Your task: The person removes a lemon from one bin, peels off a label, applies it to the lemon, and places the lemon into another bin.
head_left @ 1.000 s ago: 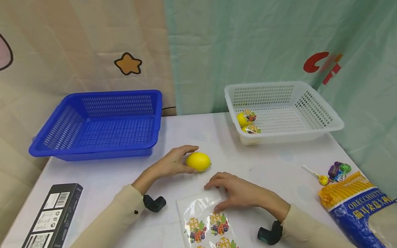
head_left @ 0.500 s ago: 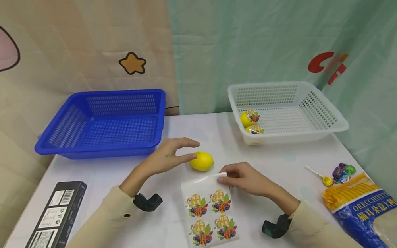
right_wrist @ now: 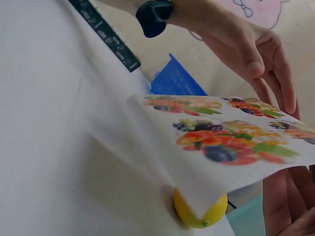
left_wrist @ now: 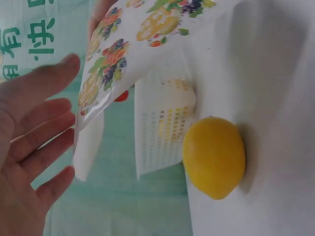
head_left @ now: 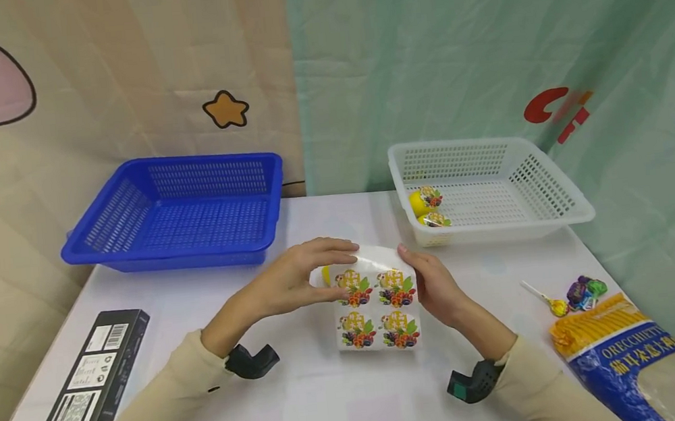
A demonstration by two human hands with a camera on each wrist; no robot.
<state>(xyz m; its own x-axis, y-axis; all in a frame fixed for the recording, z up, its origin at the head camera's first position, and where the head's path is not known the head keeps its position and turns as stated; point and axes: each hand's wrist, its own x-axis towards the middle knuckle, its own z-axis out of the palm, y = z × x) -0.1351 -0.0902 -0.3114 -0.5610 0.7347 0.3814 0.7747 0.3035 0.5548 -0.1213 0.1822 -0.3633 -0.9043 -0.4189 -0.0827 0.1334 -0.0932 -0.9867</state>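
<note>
A white sheet of fruit-printed stickers (head_left: pixel 380 332) is held up off the table, its printed side toward the head camera. My right hand (head_left: pixel 438 289) grips its upper right edge, thumb at the top corner. At the sheet's left edge is my left hand (head_left: pixel 295 279), thumb before the printed face and fingers along the top. The left wrist view shows those fingers (left_wrist: pixel 47 140) spread and relaxed around the edge, not pinching it. Behind the sheet a yellow lemon (left_wrist: pixel 214 157) rests on the table, mostly hidden in the head view.
A blue basket (head_left: pixel 177 260) stands back left. Back right, a white basket (head_left: pixel 498 229) contains two stickered lemons (head_left: pixel 419 204). A black box (head_left: pixel 86 384) lies at the left; lollipops (head_left: pixel 577 294) and a pasta bag (head_left: pixel 626 352) are at the right.
My right hand has taken hold of the sticker sheet and lifted it from the table, up and forward, in front of the lemon. My left hand has moved off the lemon to the sheet's left edge.
</note>
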